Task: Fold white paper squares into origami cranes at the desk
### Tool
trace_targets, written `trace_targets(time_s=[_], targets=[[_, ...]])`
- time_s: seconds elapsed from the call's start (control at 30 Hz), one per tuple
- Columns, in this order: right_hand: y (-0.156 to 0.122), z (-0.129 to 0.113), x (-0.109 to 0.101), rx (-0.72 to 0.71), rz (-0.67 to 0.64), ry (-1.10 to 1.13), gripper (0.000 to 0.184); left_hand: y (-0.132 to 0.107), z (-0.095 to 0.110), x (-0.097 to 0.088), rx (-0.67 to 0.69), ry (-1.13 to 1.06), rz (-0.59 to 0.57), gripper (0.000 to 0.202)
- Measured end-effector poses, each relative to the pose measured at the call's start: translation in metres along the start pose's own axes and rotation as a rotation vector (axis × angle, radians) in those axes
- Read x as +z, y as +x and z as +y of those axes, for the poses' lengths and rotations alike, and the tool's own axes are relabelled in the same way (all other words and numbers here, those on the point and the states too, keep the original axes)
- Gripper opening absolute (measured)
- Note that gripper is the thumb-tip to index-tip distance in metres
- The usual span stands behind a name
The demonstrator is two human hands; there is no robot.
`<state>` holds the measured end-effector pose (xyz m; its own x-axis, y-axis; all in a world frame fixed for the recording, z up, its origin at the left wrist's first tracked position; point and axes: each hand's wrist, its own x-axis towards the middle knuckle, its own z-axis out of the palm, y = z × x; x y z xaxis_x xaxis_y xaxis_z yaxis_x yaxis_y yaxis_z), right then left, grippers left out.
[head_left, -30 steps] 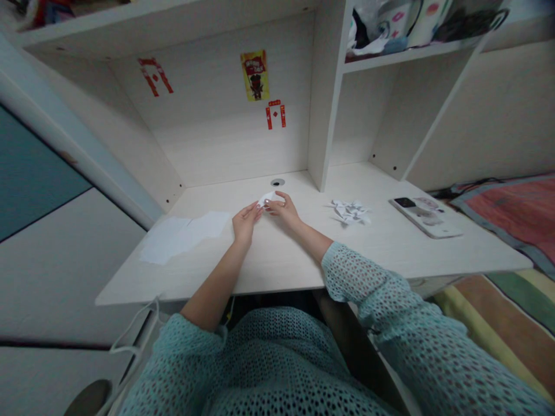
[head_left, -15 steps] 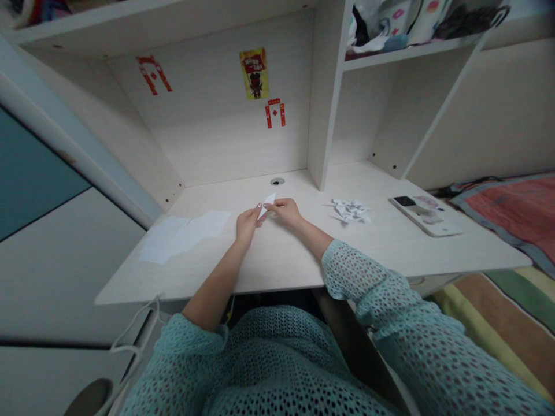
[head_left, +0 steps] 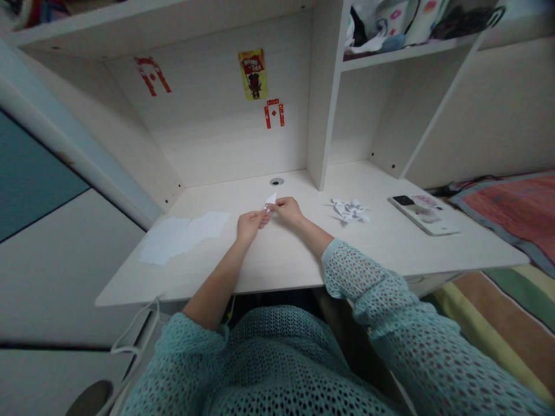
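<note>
A small folded piece of white paper [head_left: 271, 199] is pinched between my two hands above the middle of the desk. My left hand [head_left: 252, 224] grips its lower end, with the thumb and fingers closed. From the right, my right hand [head_left: 285, 209] pinches it near the middle with thumb and forefinger. Only the upper tip of the paper shows; the fingers hide the rest. To the right of my hands lies a pile of small folded white papers [head_left: 349, 211]. Flat white paper sheets [head_left: 184, 234] overlap on the left of the desk.
A phone [head_left: 422, 215] lies on the desk's [head_left: 277, 266] right side. Behind my hands is a round cable hole [head_left: 276, 181]. An upright divider [head_left: 326, 115] stands at the back. A white cable [head_left: 130, 341] hangs at the left, below the desk edge.
My left hand has shifted slightly right and closed further over the paper, so less of it shows. My right hand has hardly moved.
</note>
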<state>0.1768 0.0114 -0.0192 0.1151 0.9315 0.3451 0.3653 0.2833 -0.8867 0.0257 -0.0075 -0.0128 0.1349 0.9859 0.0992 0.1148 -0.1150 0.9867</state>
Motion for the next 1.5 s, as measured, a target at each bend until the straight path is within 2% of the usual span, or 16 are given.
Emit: trace_targets(time_s=[0.4,0.47,0.57,0.63,0.73,0.83,0.93,1.03,1.27,1.5], targets=[[0.007,0.002,-0.014,0.04,0.064,0.063,0.043,-0.005,0.002,0.004,0.039,0.079,-0.02,0.041],[0.013,0.006,-0.023,0.067,0.109,0.113,0.044,-0.007,0.001,0.004,0.062,0.12,0.003,0.039],[0.024,0.018,-0.047,0.158,0.285,0.245,0.046,-0.008,-0.001,0.003,0.09,0.14,0.016,0.036],[0.029,0.027,-0.061,0.168,0.344,0.252,0.044,-0.008,-0.002,0.003,0.1,0.109,0.025,0.035],[0.029,0.03,-0.064,0.117,0.251,0.205,0.044,-0.009,0.0,0.004,0.143,0.101,0.11,0.036],[0.023,0.018,-0.047,0.013,0.098,0.15,0.046,-0.01,0.003,0.002,0.217,0.167,0.184,0.035],[0.013,0.003,-0.032,-0.062,-0.09,0.057,0.047,-0.008,0.004,-0.001,0.264,0.209,0.208,0.032],[0.006,-0.004,-0.027,-0.153,-0.23,-0.064,0.046,-0.004,0.001,-0.003,0.27,0.194,0.176,0.031],[-0.001,-0.009,-0.026,-0.191,-0.28,-0.277,0.039,0.004,-0.003,-0.004,0.2,0.134,0.108,0.031],[-0.008,-0.018,-0.023,-0.212,-0.313,-0.326,0.042,0.005,0.003,-0.002,0.162,0.038,0.095,0.028]])
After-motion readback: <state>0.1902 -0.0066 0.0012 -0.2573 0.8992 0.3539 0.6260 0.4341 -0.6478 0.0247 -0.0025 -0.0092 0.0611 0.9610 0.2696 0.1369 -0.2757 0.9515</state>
